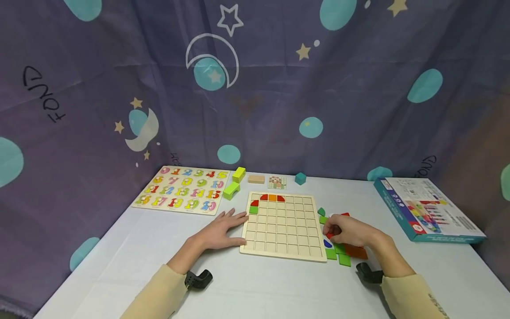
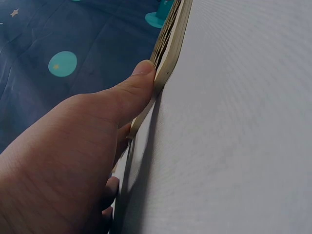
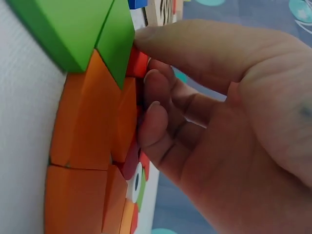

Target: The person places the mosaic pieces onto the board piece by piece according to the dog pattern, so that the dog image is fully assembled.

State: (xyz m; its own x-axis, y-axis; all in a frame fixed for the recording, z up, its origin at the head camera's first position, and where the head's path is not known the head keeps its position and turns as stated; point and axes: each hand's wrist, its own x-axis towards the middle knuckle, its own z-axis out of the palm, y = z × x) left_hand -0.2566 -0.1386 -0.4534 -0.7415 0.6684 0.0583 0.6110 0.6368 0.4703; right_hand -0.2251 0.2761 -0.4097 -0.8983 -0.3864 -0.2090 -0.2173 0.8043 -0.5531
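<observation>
A wooden grid board (image 1: pixel 283 230) lies mid-table, with a few red, orange and green tiles (image 1: pixel 268 198) set in its top-left corner. My left hand (image 1: pixel 223 230) rests flat on the table with its fingers straight. Its thumb (image 2: pixel 139 80) presses the board's left edge (image 2: pixel 168 53). My right hand (image 1: pixel 345 230) sits on a pile of loose tiles just right of the board. Its thumb (image 3: pixel 195 41) and curled fingers pinch a small red tile (image 3: pixel 139 64). Orange tiles (image 3: pixel 87 131) and green tiles (image 3: pixel 73 24) lie around it.
A number puzzle board (image 1: pixel 183 194) lies at the back left. Two lime blocks (image 1: pixel 235 182), a plain wooden block (image 1: pixel 256 179), a patterned card (image 1: pixel 276 182) and a teal cube (image 1: pixel 300 178) sit behind the grid board. A printed box (image 1: pixel 430 208) lies at the right. A starry curtain hangs behind.
</observation>
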